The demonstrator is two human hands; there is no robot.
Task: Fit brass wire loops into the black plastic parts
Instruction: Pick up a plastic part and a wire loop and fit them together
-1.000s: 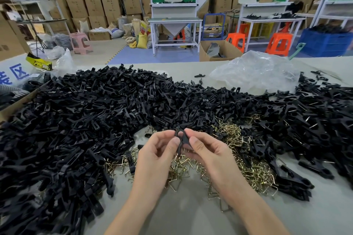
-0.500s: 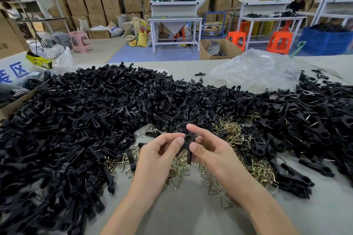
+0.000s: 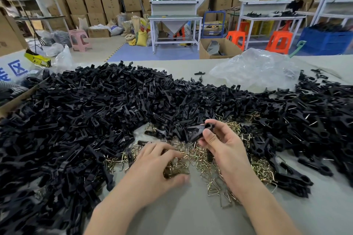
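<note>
Thumb and fingertips of our right hand (image 3: pixel 223 145) pinch one black plastic part (image 3: pixel 197 129), raised just above the brass wire loops (image 3: pixel 202 160). Our left hand (image 3: pixel 154 166) curls its fingers down into those loops; whether it grips one, we cannot tell. Heaps of black parts (image 3: pixel 86 110) ring the loops on the grey table (image 3: pixel 191 215).

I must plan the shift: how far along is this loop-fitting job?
Done: the right pile shows wire glints, so those parts look fitted. In hand: the right hand grips one black part; the left hand touches the brass loops. Left: the large left pile, seemingly without loops.
</note>
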